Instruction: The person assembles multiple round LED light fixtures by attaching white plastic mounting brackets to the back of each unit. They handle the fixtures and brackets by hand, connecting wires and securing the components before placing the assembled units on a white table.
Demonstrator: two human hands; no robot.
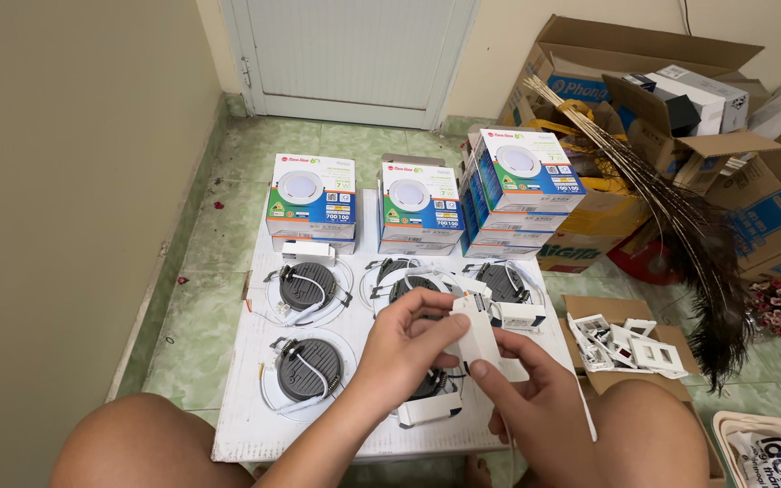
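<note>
Both my left hand (406,343) and right hand (535,407) pinch the small white plastic driver box (476,342) above the white board's (237,425) near edge, steadying it.

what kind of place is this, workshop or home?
Probably a room in a home used as a makeshift work spot, not a workshop. The person sits on a green tiled floor by a white door, working on a low white board, with open cardboard boxes piled alongside.

Three stacks of white, blue and orange lamp boxes (311,197) (419,203) (522,176) stand in a row at the far edge of the white board, and big brown cardboard boxes (644,63) sit behind them on the right.
</note>
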